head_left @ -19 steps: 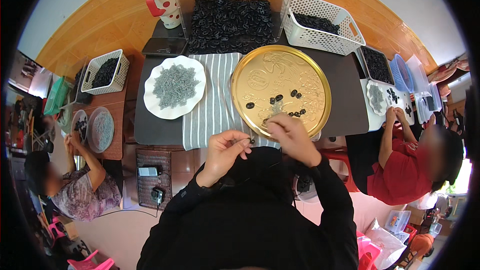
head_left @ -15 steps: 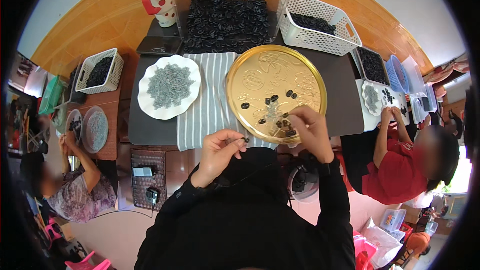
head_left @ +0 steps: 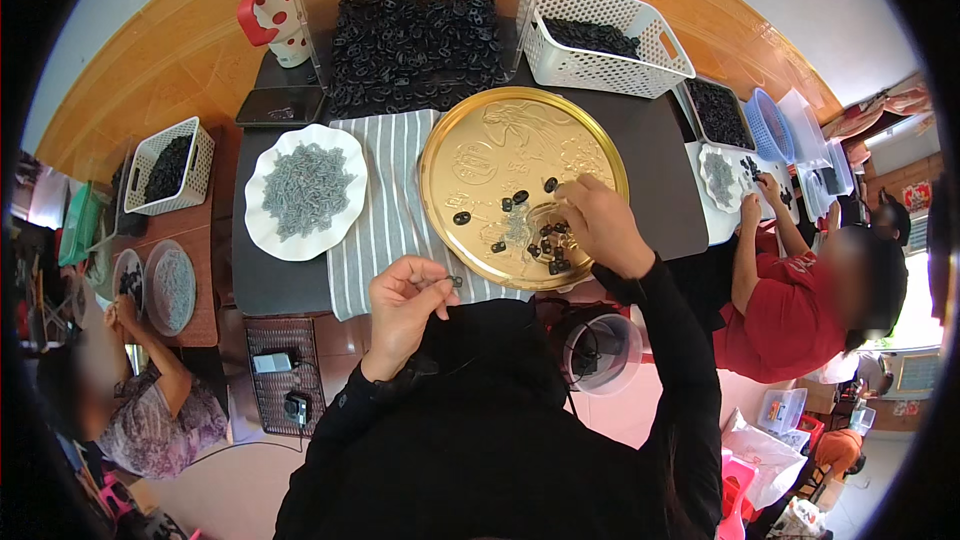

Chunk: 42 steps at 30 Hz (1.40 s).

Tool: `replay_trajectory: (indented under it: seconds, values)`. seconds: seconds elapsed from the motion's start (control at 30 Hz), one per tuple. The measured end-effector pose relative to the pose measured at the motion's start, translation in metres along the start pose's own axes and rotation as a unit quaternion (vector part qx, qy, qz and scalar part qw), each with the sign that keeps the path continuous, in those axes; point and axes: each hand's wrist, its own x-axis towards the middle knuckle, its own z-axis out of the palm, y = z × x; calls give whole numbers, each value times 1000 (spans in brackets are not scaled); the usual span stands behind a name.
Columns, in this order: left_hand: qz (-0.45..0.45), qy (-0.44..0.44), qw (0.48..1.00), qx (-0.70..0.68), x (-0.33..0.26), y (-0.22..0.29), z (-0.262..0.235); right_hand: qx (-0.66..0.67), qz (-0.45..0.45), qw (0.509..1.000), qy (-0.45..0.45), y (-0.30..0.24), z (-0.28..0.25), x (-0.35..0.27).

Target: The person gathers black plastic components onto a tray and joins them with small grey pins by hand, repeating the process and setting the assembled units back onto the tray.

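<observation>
Small black plastic pieces (head_left: 548, 245) lie scattered in the near right part of the round gold embossed metal tray (head_left: 470, 130) on the dark worktop (head_left: 660, 170). From my remote seat I see the right hand (head_left: 592, 225) now reaching further into that cluster than half a second ago, its grip curled down over the pieces; I cannot tell whether the fingers have closed on one. The left hand (head_left: 405, 300) has stayed near the body, its grip pinched on a tiny black piece (head_left: 455, 282) over the grey striped cloth (head_left: 385, 200). A white scalloped plate of grey parts (head_left: 305, 190) sits left of the cloth, untouched. I judge another piece is being gathered.
</observation>
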Motion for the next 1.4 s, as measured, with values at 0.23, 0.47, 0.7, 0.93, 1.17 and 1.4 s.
replay_trajectory:
  seconds: [0.23, 0.47, 0.7, 0.93, 1.17, 1.4]
  values:
    - [-5, -7, 1000, -17, -2, 5, 1, -114, -2, 993, -39, 21, 11, 36]
    - [-13, -3, 1000, -13, -2, 3, 0, -52, 38, 997, -48, 16, 21, 36]
    - [-5, -10, 1000, -2, -5, 6, 6, 164, 102, 980, -51, 9, 14, 26]
    - [10, 4, 1000, -8, -9, 8, 3, 529, 127, 839, -10, -58, 9, -12]
    - [55, 29, 998, -6, -15, 17, 6, 445, 12, 892, 78, -97, 48, -20]
    - [73, 81, 994, -27, -20, 20, -15, -68, -166, 983, 33, -120, 71, -6]
